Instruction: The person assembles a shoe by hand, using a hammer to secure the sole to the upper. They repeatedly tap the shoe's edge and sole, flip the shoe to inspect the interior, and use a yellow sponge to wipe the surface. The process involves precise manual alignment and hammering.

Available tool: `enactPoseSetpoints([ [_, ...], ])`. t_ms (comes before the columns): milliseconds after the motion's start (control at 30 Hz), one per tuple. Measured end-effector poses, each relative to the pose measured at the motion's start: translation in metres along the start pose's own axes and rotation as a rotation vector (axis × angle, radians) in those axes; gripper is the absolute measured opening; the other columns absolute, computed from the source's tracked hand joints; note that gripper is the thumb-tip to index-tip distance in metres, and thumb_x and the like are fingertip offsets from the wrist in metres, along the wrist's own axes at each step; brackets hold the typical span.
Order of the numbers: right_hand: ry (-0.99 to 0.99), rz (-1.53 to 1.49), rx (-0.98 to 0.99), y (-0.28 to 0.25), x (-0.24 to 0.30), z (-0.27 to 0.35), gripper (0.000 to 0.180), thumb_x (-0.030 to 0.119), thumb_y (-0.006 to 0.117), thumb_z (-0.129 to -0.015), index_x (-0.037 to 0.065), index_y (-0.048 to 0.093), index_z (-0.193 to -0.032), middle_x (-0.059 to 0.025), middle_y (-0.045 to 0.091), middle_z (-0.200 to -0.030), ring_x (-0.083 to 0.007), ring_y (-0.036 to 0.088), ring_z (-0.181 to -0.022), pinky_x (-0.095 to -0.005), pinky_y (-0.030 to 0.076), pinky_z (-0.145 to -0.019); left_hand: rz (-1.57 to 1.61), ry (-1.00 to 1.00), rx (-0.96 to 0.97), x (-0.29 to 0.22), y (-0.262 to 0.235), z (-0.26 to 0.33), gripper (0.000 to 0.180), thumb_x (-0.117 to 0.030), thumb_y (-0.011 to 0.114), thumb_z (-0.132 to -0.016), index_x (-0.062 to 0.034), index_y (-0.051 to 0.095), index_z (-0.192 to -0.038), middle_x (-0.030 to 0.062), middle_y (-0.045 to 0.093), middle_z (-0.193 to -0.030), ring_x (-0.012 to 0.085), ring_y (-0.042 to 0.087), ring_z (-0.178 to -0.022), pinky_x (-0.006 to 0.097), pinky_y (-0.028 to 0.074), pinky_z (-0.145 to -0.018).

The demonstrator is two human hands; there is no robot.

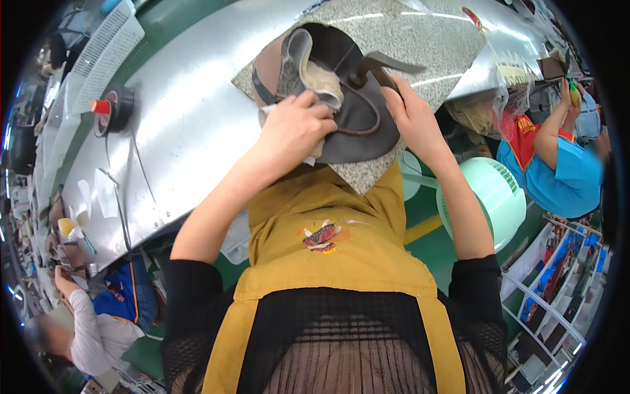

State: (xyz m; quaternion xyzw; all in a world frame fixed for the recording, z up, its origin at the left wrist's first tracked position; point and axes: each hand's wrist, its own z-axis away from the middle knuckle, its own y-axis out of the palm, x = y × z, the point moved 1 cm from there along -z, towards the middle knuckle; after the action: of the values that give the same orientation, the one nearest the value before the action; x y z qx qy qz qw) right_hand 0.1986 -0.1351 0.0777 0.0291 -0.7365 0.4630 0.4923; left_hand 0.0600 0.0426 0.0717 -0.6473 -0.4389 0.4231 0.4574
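A dark grey leather bag [374, 141] with an opened-out pale lining [320, 77] lies on a speckled stone slab [420, 46]. A thin braided brown strap [376, 120] curves across its right side. My left hand [298, 125] is closed on the edge of the bag beside the lining, its fingers curled and the fingertips partly hidden. On the right, my right hand [410, 115] grips the handle of a hammer [377, 64]. The hammer's dark metal head is over the upper right part of the bag, its long thin end pointing right.
The slab rests on a shiny metal table [190, 85]. A black spool [118, 111] with a red cap and cords stands at left. A mint-green fan [489, 200] is by my right forearm. White plastic baskets [108, 49] line the far left. Co-workers sit at both sides.
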Motion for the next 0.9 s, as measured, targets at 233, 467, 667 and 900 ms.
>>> enactPoseSetpoints([
  [233, -0.141, 0.065, -0.028, 0.007, -0.012, -0.006, 0.024, 0.026, 0.05, -0.096, 0.004, 0.05, -0.105, -0.0228, 0.059, -0.071, -0.0439, 0.058, -0.07, -0.0486, 0.043, -0.059, -0.01, -0.116, -0.091, 0.011, -0.018, -0.001, 0.027, -0.008, 0.063, -0.073, -0.0128, 0.068, -0.099, -0.003, 0.064, -0.102, 0.0186, 0.057, -0.1, 0.031, 0.046, -0.082],
  [467, -0.034, 0.03, 0.049, 0.007, -0.012, -0.009, 0.027, 0.024, 0.05, -0.096, 0.004, 0.052, -0.113, -0.0233, 0.06, -0.076, -0.0436, 0.057, -0.074, -0.0466, 0.043, -0.061, -0.185, -0.124, -0.107, 0.021, -0.017, -0.005, 0.025, -0.008, 0.063, -0.074, -0.0152, 0.068, -0.098, -0.0057, 0.063, -0.106, 0.0201, 0.055, -0.103, 0.033, 0.042, -0.084],
  [667, -0.187, 0.031, 0.036, -0.008, 0.003, 0.03, 0.029, 0.017, 0.05, -0.096, -0.001, 0.054, -0.118, -0.0133, 0.059, -0.075, -0.0207, 0.049, -0.061, -0.0328, 0.044, -0.063, -0.194, -0.158, -0.069, 0.018, -0.016, -0.005, 0.025, -0.007, 0.062, -0.073, -0.0147, 0.068, -0.096, -0.0056, 0.063, -0.105, 0.0195, 0.055, -0.1, 0.032, 0.044, -0.082],
  [900, -0.028, 0.02, 0.085, 0.003, 0.007, 0.03, 0.025, 0.024, 0.056, -0.093, 0.0, 0.058, -0.098, -0.024, 0.059, -0.076, -0.045, 0.057, -0.072, -0.0468, 0.045, -0.06, -0.19, -0.151, -0.061, 0.024, -0.018, -0.008, 0.025, -0.007, 0.062, -0.072, -0.0137, 0.069, -0.095, -0.005, 0.065, -0.1, 0.019, 0.057, -0.097, 0.032, 0.048, -0.08],
])
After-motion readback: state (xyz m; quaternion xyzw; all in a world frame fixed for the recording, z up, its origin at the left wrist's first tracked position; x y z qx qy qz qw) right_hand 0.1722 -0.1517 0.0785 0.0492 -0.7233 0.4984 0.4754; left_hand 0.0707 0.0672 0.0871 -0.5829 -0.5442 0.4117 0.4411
